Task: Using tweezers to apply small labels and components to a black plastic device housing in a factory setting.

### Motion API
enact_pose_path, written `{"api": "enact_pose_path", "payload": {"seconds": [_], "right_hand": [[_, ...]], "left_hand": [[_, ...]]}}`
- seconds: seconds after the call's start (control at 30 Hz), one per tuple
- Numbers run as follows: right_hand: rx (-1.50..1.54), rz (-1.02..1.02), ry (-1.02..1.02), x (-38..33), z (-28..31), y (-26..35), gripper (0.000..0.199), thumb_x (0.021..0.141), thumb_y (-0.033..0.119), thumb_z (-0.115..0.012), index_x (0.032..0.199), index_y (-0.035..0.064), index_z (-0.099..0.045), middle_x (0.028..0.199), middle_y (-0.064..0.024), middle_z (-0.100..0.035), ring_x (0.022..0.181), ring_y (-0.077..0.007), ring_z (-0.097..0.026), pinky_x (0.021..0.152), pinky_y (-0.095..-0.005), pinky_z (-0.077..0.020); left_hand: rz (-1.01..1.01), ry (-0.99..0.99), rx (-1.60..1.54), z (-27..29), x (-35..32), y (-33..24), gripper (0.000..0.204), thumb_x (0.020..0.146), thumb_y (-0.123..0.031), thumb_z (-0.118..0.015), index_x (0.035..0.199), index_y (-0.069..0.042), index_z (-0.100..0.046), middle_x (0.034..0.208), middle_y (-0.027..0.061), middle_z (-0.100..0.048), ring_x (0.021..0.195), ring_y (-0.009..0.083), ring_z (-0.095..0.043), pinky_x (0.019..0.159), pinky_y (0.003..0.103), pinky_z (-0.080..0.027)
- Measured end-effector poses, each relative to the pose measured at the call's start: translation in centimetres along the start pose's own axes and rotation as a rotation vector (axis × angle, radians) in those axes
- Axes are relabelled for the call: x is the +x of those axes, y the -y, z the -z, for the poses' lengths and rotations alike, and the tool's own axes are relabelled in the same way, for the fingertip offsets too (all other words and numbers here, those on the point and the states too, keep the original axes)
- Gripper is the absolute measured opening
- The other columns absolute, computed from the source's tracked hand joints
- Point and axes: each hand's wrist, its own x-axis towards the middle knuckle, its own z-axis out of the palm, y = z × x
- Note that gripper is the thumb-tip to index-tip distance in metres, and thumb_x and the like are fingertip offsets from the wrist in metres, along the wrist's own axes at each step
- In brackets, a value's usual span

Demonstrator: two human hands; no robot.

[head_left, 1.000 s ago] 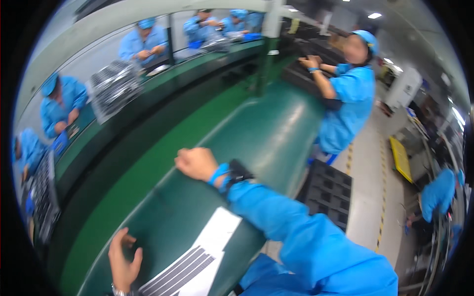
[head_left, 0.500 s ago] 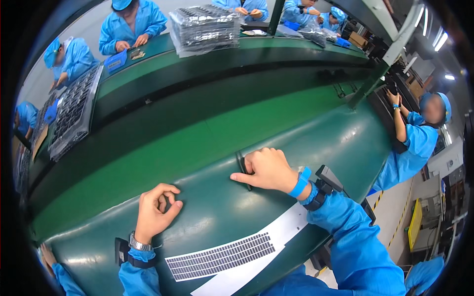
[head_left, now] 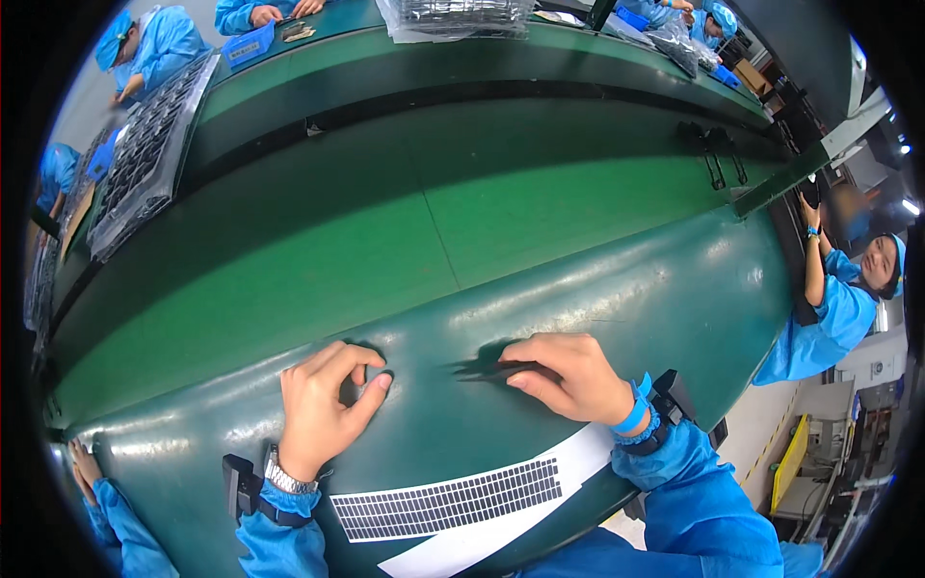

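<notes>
Two hands on green bench: my right hand [head_left: 568, 378] fingers together pinching thin black strip [head_left: 479, 368] lying at its fingertips; my left hand [head_left: 323, 405] curled loosely, apart, nothing visibly held; white sheet [head_left: 462, 506] just below

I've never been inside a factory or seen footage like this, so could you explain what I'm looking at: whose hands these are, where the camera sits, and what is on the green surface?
The picture comes from a wide fisheye camera worn on a person's head, looking down, which is why straight edges bend toward the rim. The two bare hands in blue sleeves are that person's own. The left hand, with a metal wristwatch, curls its fingers around something small and dark that I cannot make out. The right hand, with a blue wristband, presses its fingertips on a thin dark piece lying on the green workbench. Nearer the person lies a white sheet carrying a grid of small dark squares. Beyond the bench runs a green conveyor belt. Other workers in blue sit around it, with trays of parts on the far side.
</notes>
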Motion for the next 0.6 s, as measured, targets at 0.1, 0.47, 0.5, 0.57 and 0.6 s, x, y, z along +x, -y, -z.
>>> {"api": "enact_pose_path", "payload": {"seconds": [0.1,0.47,0.5,0.57,0.6], "right_hand": [[-0.014,-0.047,0.006,-0.1,0.3,-0.4,0.018,0.095,0.015,-0.071,0.108,0.0025,-0.070,0.088,-0.0176,-0.071,0.077,-0.0368,-0.069,0.068,-0.0416,-0.0546],[0.549,-0.322,-0.257,-0.6,1.3,-1.7,0.025,0.104,0.014,-0.059,0.126,0.0045,-0.065,0.087,-0.0082,-0.071,0.068,-0.0077,-0.061,0.060,-0.0247,-0.0477],[0.666,-0.274,-0.265,-0.1,1.1,-1.4,0.023,0.104,0.014,-0.058,0.123,0.0042,-0.065,0.088,-0.0074,-0.071,0.068,-0.0078,-0.061,0.059,-0.0239,-0.0466],[0.696,-0.207,-0.280,-0.6,1.3,-0.9,0.024,0.103,0.015,-0.062,0.122,0.0013,-0.064,0.091,-0.0084,-0.070,0.069,-0.0088,-0.062,0.062,-0.0233,-0.0484],[0.728,-0.138,-0.293,-1.1,1.4,-0.3,0.024,0.102,0.017,-0.063,0.119,-0.0006,-0.065,0.092,-0.0092,-0.069,0.070,-0.0098,-0.063,0.062,-0.0238,-0.0494]], "left_hand": [[0.029,0.008,0.015,0.1,-0.2,0.3,0.019,0.077,-0.015,-0.082,0.092,-0.009,-0.072,0.068,0.0016,-0.056,0.050,0.0133,-0.042,0.049,0.030,-0.030],[-0.558,0.541,0.064,-0.8,-3.3,-8.8,0.038,0.075,-0.036,-0.082,0.107,-0.016,-0.076,0.115,0.0026,-0.068,0.107,0.0255,-0.062,0.090,0.043,-0.045],[-0.611,0.546,0.110,-1.6,-4.5,-9.9,0.035,0.077,-0.034,-0.080,0.107,-0.016,-0.076,0.119,0.0018,-0.067,0.112,0.0247,-0.062,0.092,0.044,-0.044],[-0.708,0.543,0.201,-3.8,-5.4,-10.2,0.032,0.080,-0.032,-0.078,0.107,-0.016,-0.077,0.122,0.0010,-0.067,0.117,0.0237,-0.060,0.095,0.046,-0.044],[-0.797,0.534,0.305,-4.5,-5.6,-10.2,0.029,0.082,-0.029,-0.076,0.107,-0.016,-0.077,0.125,0.0001,-0.066,0.123,0.0227,-0.058,0.099,0.048,-0.043]]}}
